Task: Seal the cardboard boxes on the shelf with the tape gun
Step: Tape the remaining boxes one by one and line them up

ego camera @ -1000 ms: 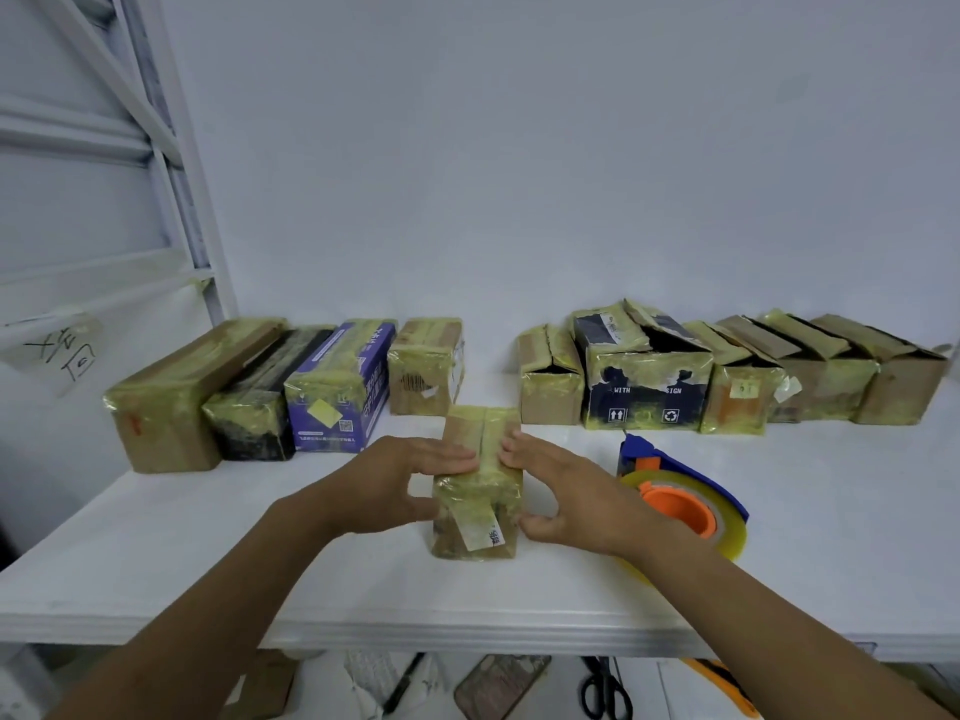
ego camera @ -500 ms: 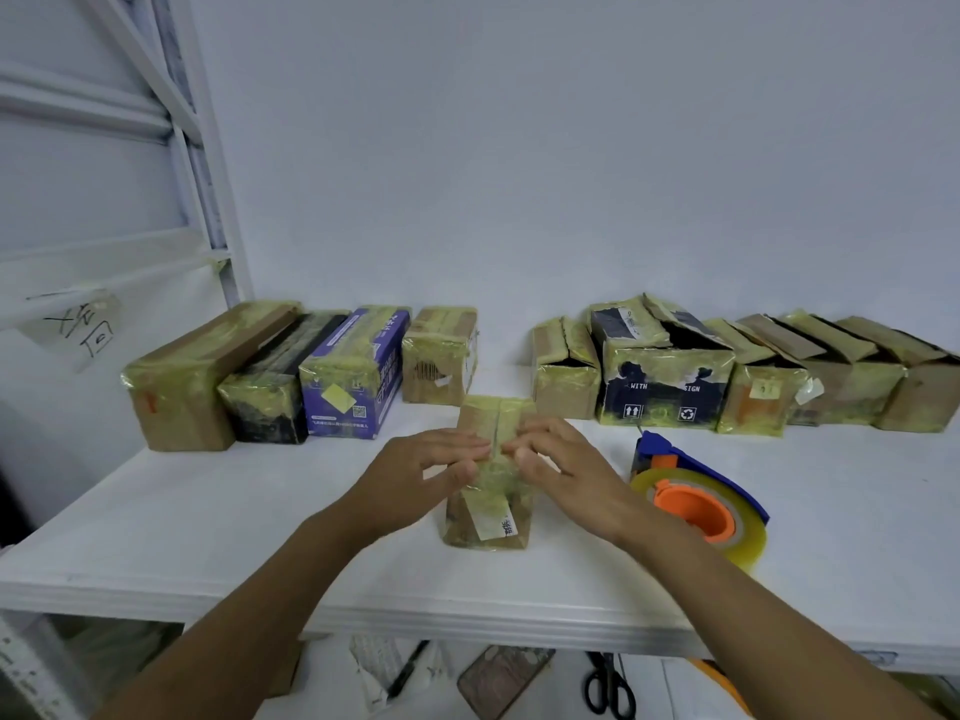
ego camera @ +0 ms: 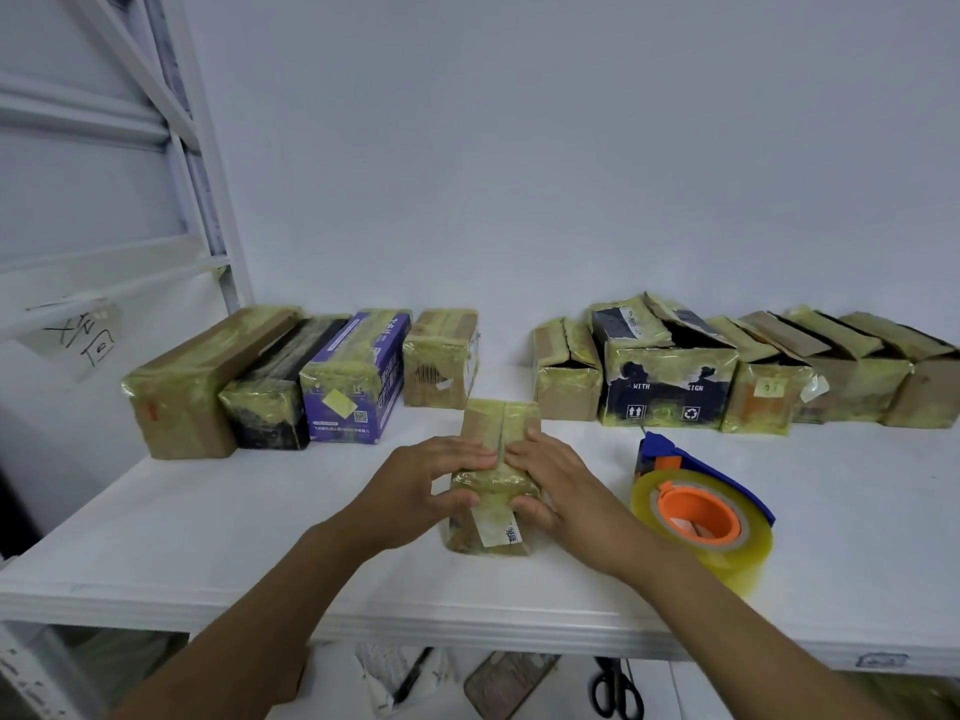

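Brown small cardboard box, wrapped in yellowish tape: stands on white shelf, just left of blue-and-orange tape gun. Gripped by left hand and right hand, fingers pressing top flaps together, apparently readying the seam. Tape gun lies unheld.

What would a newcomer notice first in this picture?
The left hand and right hand hold a small taped box at the middle of the white shelf, pressing its flaps shut. Right of it lies the blue and orange tape gun. Behind it, open boxes wait by the wall.
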